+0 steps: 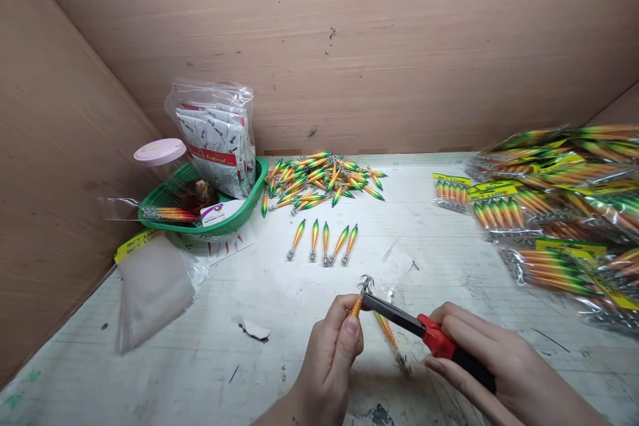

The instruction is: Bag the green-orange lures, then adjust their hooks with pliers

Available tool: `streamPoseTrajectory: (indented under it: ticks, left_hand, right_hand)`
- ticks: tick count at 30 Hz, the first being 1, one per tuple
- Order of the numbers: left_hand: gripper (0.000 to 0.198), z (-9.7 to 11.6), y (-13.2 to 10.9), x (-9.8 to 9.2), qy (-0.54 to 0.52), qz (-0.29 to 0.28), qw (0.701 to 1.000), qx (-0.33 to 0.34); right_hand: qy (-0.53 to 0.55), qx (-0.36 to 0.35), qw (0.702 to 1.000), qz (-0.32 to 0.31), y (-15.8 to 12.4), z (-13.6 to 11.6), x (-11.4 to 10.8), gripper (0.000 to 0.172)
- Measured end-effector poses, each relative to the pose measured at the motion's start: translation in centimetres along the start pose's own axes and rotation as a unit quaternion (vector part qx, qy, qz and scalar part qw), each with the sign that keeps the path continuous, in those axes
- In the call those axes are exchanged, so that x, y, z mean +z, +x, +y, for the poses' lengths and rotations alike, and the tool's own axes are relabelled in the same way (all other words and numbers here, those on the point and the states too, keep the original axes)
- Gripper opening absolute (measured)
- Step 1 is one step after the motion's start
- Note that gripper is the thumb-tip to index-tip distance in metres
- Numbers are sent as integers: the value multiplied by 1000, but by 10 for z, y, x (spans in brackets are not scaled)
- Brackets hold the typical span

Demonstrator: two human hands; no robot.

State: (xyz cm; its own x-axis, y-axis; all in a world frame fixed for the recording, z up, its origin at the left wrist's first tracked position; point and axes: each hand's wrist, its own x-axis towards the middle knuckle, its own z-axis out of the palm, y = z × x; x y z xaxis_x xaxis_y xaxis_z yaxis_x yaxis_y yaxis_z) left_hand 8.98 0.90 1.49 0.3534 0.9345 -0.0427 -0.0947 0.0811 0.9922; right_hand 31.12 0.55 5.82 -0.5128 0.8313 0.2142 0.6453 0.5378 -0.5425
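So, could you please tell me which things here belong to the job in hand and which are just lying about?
Likely part of the job:
lure in the left hand
pliers-like tool in the right hand
row of five lures
loose pile of lures
packaged lures

Seemingly just lying about:
white scrap
pink-lidded container
bagged printed packets

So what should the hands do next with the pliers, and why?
Probably give the pliers a small, gentle squeeze: their tips sit right by the hooks of the lure, the left hand pinches its body, and the right hand holds the handles.
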Motion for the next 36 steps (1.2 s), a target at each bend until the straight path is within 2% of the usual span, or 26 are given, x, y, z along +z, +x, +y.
streamPoseTrajectory:
  ticks: [14,21,26,31,36]
  left_hand:
    - [47,-1,-1,-2,92,18,995,33]
    - [43,-6,-3,-2,186,57,977,89]
    - [45,-11,-4,-1,249,71,963,79]
    - [44,-14,-5,2,218,78,970,77]
    - [42,-8,-3,1,179,58,981,47]
  right_hand:
    - [-5,7,1000,2,-1,-4,2,10]
    - [7,7,1000,-10,0,-5,-2,10]
    - [0,22,1000,-16,1,-4,-2,10]
    - [3,21,1000,-20,2,-5,-1,9]
    - [-5,20,1000,-24,2,-6,1,8]
